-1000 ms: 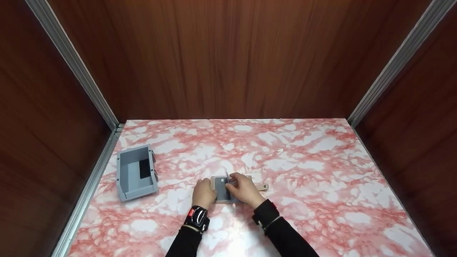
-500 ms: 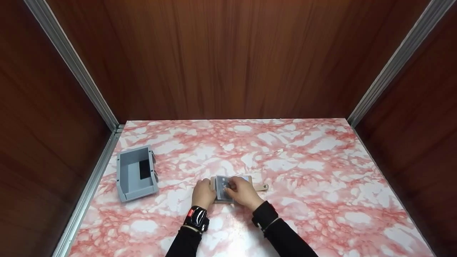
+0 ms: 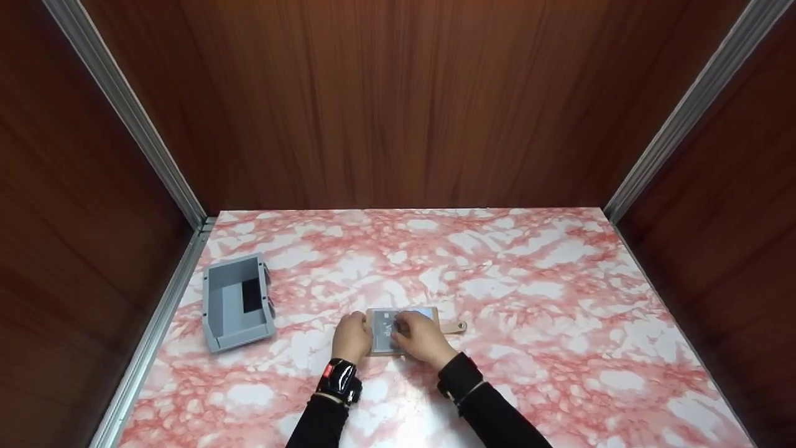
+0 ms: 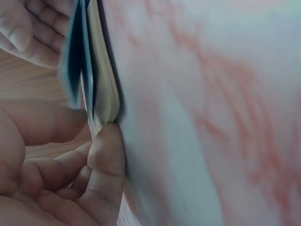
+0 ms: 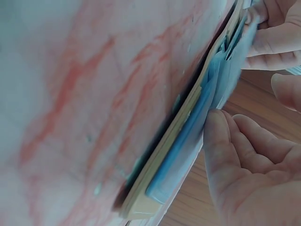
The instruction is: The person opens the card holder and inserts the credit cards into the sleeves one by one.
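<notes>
A tan card holder (image 3: 370,353) lies opened out on the table, its clear grey-blue sleeves (image 3: 384,333) spread over it. In the left wrist view, the leaves (image 4: 84,61) stand slightly apart from the tan cover (image 4: 106,89), and the topmost one is blurred. My left hand (image 3: 352,338) pinches the holder's left edge between thumb and finger. My right hand (image 3: 426,339) is over the sleeves, fingers loosely bent. In the right wrist view, one fingertip (image 5: 215,120) is right at a sleeve's edge, with a gap between thumb and forefinger.
A grey open bin (image 3: 239,305) with a dark patch inside stands at the left of the table. The holder's snap strap (image 3: 457,326) sticks out to the right. Dark wood panels (image 3: 398,112) enclose the red-and-white marbled table (image 3: 528,267).
A sleeve leaf that stood upright in my right hand has swung leftward and down over the holder's left side. My left hand has stayed at the left edge.
</notes>
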